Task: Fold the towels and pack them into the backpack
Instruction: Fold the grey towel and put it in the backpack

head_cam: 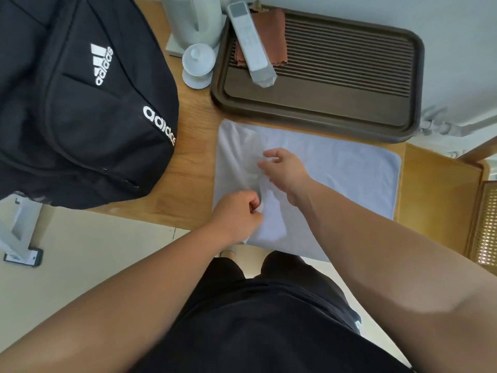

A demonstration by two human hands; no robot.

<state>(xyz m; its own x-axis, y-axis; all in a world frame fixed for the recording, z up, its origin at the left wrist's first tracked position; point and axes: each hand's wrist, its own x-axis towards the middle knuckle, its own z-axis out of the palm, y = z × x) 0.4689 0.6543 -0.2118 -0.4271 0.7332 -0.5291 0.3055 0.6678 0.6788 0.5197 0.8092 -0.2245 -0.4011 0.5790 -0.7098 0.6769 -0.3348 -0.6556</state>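
A pale lilac-white towel (349,173) lies spread on the wooden table (188,168), its near edge hanging over the front. My left hand (236,214) pinches a fold of the towel near its front left part. My right hand (285,168) grips the cloth a little farther back, at the towel's middle left. Between the two hands the fabric is bunched and raised. A black backpack (80,103) with white lettering lies on the table's left side, its zip looking closed, apart from the towel.
A dark brown slatted tray (349,103) sits just behind the towel, holding a white remote-like bar (252,41) and a brown cloth (274,25). A white lidded cup (197,63) and a white kettle (193,17) stand behind. A woven chair (484,224) is right.
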